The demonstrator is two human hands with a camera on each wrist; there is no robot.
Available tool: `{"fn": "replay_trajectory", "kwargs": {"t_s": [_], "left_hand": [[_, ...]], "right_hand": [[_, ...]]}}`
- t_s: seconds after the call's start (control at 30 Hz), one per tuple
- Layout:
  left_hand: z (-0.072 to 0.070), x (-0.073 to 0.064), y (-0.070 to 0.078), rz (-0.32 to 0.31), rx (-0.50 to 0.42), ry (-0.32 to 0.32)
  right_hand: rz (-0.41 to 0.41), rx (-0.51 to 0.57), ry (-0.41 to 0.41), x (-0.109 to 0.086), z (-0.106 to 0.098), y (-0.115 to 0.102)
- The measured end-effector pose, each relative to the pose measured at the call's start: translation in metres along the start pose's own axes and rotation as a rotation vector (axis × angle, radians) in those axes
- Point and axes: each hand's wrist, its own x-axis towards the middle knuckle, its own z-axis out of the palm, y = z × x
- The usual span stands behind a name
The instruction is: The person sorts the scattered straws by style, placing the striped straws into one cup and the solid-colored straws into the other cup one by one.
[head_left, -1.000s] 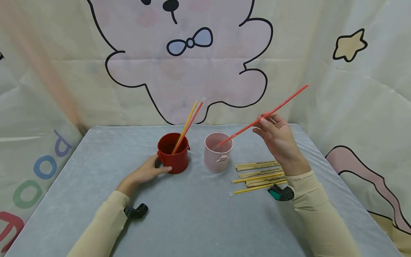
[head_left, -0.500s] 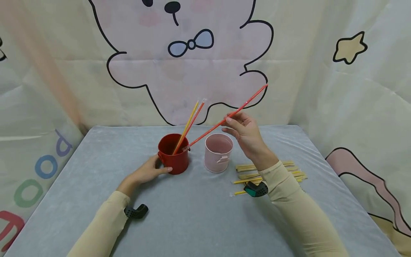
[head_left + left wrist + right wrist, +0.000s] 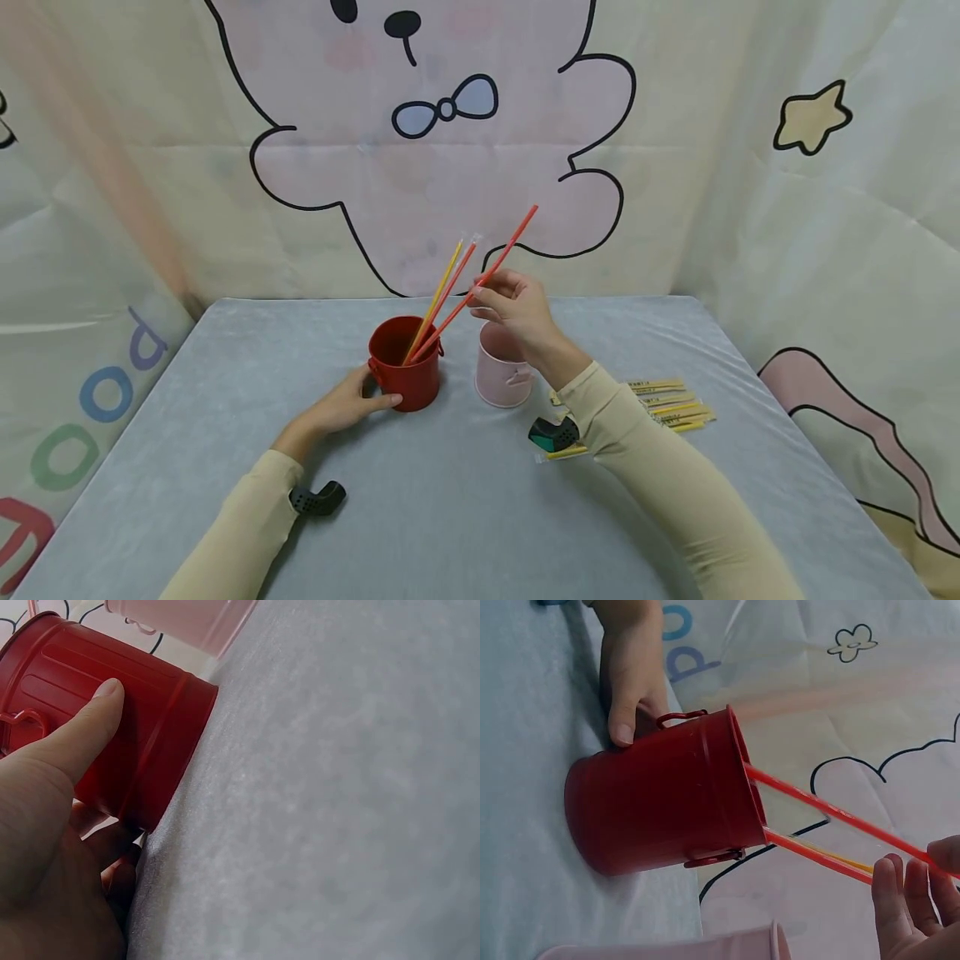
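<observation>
A red straw is pinched between thumb and fingers in the closed grip of the right hand; it is tilted, with its upper end raised above the fingers and its lower end placed inside the mouth of a red bucket. The bucket is held upright by the left hand, whose grip is curled round the wall, the thumb being laid along the near side. In the same bucket, a yellow straw and a second red straw are leaned to one side. Just beside it, but apart, a pink bucket is stood upright, partly hidden by the right hand. Farther right, slim yellow sticks, some marked with dark print, are spread on the blue-grey table and are partly covered by the right sleeve. Behind the table, a pale curtain is hung, on which a bow tie and a star are drawn.
</observation>
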Motion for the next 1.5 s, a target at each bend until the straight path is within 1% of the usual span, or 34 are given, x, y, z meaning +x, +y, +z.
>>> {"fn": "replay_trajectory", "kwargs": {"t_s": [0.17, 0.3, 0.4, 0.53, 0.73, 0.93, 1.07, 1.2, 1.33, 1.5], "left_hand": [[-0.002, -0.001, -0.001, 0.011, 0.004, 0.001], [-0.003, -0.002, -0.002, 0.016, 0.005, -0.002], [-0.003, -0.002, -0.003, 0.011, 0.009, 0.001], [-0.002, -0.002, -0.005, 0.009, 0.015, 0.005], [0.001, -0.004, -0.006, 0.023, 0.009, 0.007], [0.001, -0.003, -0.002, 0.037, -0.006, 0.008], [0.0, -0.001, -0.002, 0.039, -0.007, 0.006], [0.0, -0.002, -0.004, 0.036, -0.004, 0.001], [0.001, -0.003, -0.003, 0.035, -0.009, -0.005], [0.0, -0.002, -0.002, 0.033, -0.006, 0.004]], "right_hand": [[0.019, -0.06, 0.015, 0.008, 0.012, 0.005], [0.018, -0.136, 0.019, 0.012, 0.019, 0.011], [0.019, -0.186, 0.025, 0.013, 0.023, 0.015], [0.039, -0.233, 0.037, 0.013, 0.028, 0.018], [0.064, -0.218, 0.039, 0.012, 0.031, 0.02], [0.113, -0.217, 0.047, 0.015, 0.021, 0.015], [0.122, -0.215, 0.063, 0.014, 0.016, 0.011], [0.094, -0.218, 0.085, 0.013, 0.012, 0.008], [0.056, -0.261, 0.086, 0.01, 0.007, 0.007], [-0.039, -0.273, 0.105, 0.006, 0.002, 0.001]]}}
